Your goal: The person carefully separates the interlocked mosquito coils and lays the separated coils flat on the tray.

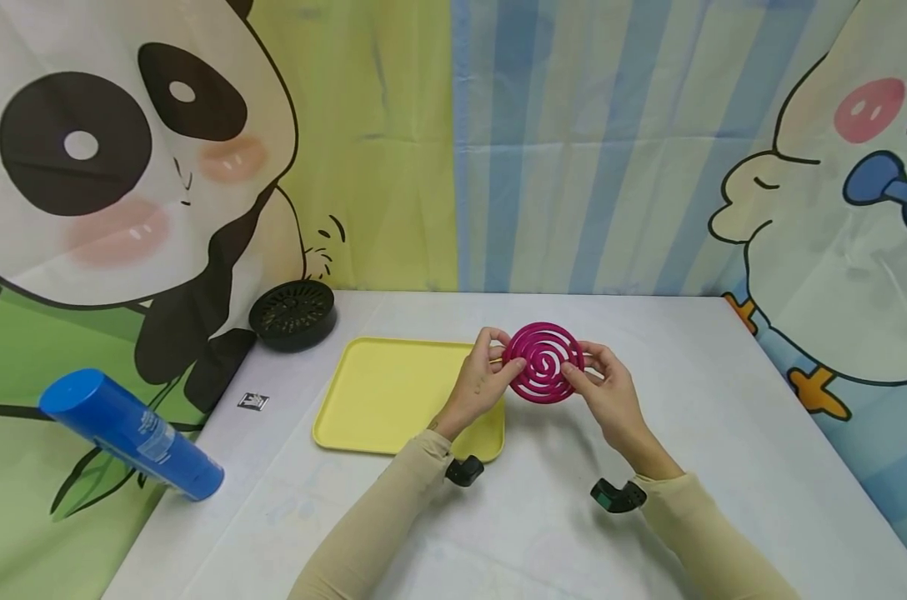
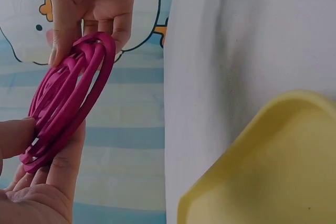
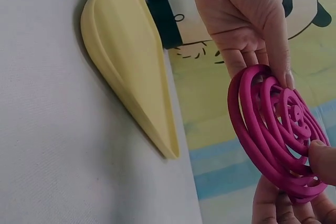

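A magenta mosquito coil (image 1: 538,392), with several spiral rings, is held up above the table between both hands. My left hand (image 1: 474,385) pinches its left edge, thumb on the near face and fingers behind. My right hand (image 1: 617,400) grips the right edge the same way. In the left wrist view the coil (image 2: 68,95) is seen nearly edge-on, its rings looking layered. Its spiral face and centre show in the right wrist view, where the coil (image 3: 273,129) has both thumbs on it. Parts of the fingers are hidden behind it.
A yellow tray (image 1: 393,400) lies left of the coil, partly under my left forearm. A round black holder with a slotted top (image 1: 292,315) sits at the back left. The blue spray can (image 1: 134,433) stands at the left edge, near a small label (image 1: 253,402).
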Available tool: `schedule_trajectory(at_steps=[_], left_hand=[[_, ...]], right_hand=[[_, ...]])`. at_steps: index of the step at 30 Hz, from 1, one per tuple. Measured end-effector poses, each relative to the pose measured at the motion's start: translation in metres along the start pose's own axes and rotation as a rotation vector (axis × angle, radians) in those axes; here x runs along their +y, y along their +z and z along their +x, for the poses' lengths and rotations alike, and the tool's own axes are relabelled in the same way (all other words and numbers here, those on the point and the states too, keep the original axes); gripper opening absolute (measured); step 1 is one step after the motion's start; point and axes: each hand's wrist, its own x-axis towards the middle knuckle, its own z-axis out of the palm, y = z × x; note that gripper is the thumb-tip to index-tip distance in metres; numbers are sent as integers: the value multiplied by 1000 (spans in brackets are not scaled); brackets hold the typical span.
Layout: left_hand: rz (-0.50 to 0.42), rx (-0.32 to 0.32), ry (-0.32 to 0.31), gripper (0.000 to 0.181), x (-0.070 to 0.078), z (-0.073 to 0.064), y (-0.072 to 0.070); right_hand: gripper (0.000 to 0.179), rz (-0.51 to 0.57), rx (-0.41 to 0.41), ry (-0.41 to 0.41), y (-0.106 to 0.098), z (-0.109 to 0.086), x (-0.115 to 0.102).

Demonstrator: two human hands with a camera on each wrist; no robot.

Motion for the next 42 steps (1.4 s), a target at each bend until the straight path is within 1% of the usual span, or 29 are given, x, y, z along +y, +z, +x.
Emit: schedule_trajectory(at_steps=[5, 9, 11, 14, 17, 21, 26, 31, 33, 35, 39, 42], left_hand=[[-6, -3, -4, 30, 1, 0, -1], [-14, 7, -2, 30, 2, -1, -1], [-20, 21, -3, 29, 1, -1, -1], [-22, 49, -4, 28, 1, 0, 0], [-9, 76, 19, 27, 1, 0, -1], [36, 119, 47, 22, 3, -1, -2], [95, 179, 33, 17, 5, -2, -3], [227, 269, 76, 15, 7, -2, -2], [255, 289, 89, 15, 8, -1, -2], [235, 279, 87, 14, 10, -1, -1], [160, 217, 79, 14, 12, -2, 0], [135, 192, 69, 15, 13, -3, 1]], right_hand=[[54, 8, -1, -5, 0, -1, 0], [56, 25, 2, -34, 0, -1, 2], [55, 30, 7, -61, 0, -1, 3], [48, 17, 28, -95, 2, -2, 4], [41, 11, 39, -106, 3, -2, 3], [35, 35, 37, -96, 3, -3, 3], [35, 15, 39, -111, 4, -5, 2], [35, -10, 33, -124, 4, -6, 1], [34, -8, 21, -122, 4, -7, 1], [35, -7, 9, -116, 5, -7, 0], [33, -6, 2, -107, 6, -7, 1], [32, -11, 2, -113, 7, -8, 2]])
